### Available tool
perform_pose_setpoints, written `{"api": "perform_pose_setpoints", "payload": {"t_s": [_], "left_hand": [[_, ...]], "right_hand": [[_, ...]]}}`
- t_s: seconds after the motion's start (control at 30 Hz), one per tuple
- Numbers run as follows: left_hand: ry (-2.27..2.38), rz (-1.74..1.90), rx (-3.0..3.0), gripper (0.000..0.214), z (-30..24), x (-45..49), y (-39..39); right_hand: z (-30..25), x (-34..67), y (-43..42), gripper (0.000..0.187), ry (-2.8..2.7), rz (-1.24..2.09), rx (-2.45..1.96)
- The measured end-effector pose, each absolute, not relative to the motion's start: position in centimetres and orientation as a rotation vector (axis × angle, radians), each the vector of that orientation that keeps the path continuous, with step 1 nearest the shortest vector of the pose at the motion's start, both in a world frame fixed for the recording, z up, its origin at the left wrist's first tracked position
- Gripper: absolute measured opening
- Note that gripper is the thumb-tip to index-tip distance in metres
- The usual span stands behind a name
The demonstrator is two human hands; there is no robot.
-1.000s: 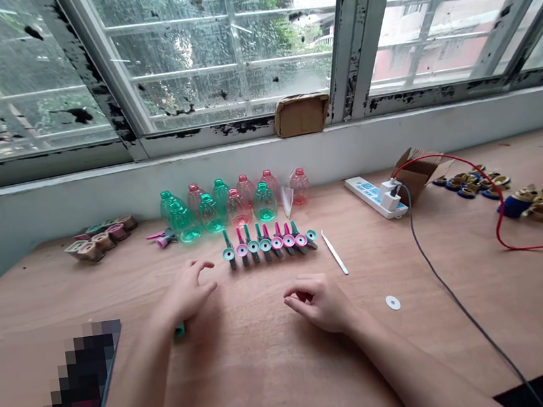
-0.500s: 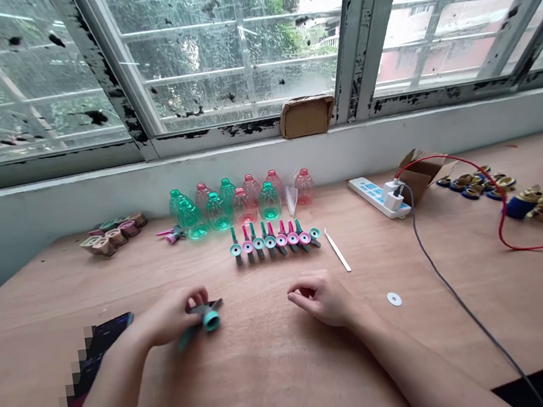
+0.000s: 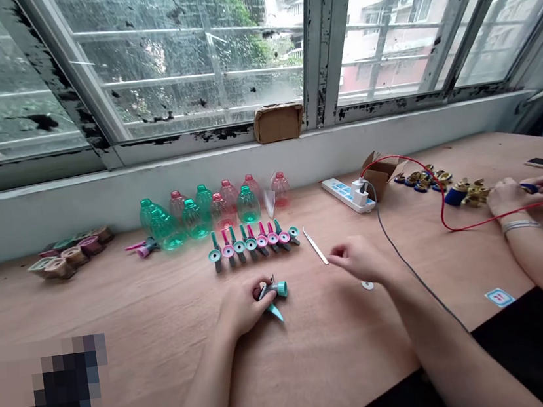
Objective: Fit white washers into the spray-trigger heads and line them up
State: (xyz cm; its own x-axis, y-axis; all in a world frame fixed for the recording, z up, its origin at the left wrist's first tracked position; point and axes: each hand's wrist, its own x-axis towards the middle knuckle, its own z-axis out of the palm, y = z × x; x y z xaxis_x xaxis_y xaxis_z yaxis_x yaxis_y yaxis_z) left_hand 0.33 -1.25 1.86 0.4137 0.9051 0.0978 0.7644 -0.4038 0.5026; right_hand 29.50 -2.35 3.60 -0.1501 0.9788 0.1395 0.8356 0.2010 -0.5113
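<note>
Head view. Your left hand (image 3: 241,307): closed around a teal spray nozzle (image 3: 278,289), which sits just above the plywood tabletop (image 3: 129,300), its body partly hidden by your fingers. Your right hand (image 3: 358,260): open, empty, near a white washer (image 3: 367,285). Beyond: a row of teal and pink nozzles (image 3: 254,242); tinted plastic bottles (image 3: 204,212), upright. Cardboard box (image 3: 379,174) (contents hidden). Co-worker's hands (image 3: 511,196) at right. Blurred object (image 3: 58,404) (unreadable).
</note>
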Motion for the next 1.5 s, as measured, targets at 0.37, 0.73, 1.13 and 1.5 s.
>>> {"api": "perform_pose_setpoints", "payload": {"t_s": [0.37, 0.73, 1.13, 1.5], "left_hand": [[1.448, 0.612, 2.294, 0.025, 0.7, 0.1, -1.0], [1.375, 0.651, 2.322, 0.024, 0.6, -0.1, -1.0], [1.232, 0.560, 2.474, 0.046, 0.6, 0.0, -1.5], [1.344, 0.884, 2.177, 0.020, 0.3, 0.1, -1.0]], "right_hand": [[2.1, 34.9, -6.0, 0.018, -2.009, 0.774, -2.055], [3.7, 32.9, -3.1, 0.006, -1.991, 1.178, -1.792], [-1.0, 20.5, 1.6, 0.033, -1.602, 1.345, -0.918], [-2.3, 20.7, 0.7, 0.023, -1.601, 1.299, -0.884]]}}
